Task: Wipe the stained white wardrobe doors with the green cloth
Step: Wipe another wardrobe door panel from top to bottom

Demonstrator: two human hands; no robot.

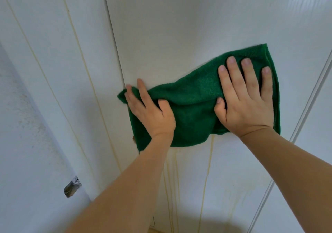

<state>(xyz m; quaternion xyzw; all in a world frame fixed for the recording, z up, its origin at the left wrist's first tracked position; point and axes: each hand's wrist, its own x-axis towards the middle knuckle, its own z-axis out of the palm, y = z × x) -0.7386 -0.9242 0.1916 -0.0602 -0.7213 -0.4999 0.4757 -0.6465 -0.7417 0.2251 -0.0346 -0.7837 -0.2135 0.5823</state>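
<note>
A folded green cloth (194,103) lies flat against the white wardrobe door (179,26). My left hand (150,110) presses its left end near the door's left edge, fingers spread and blurred. My right hand (246,96) lies flat on the cloth's right part, thumb hooked over a fold. Yellowish drip streaks (206,175) run down the door below the cloth. A small brown spot (133,139) shows at the cloth's lower left edge.
The neighbouring white door panel (59,70) at the left carries thin yellow vertical lines. A rough white wall (27,142) with a chipped grey patch (71,188) stands at the far left. A moulded door edge (309,99) runs down the right.
</note>
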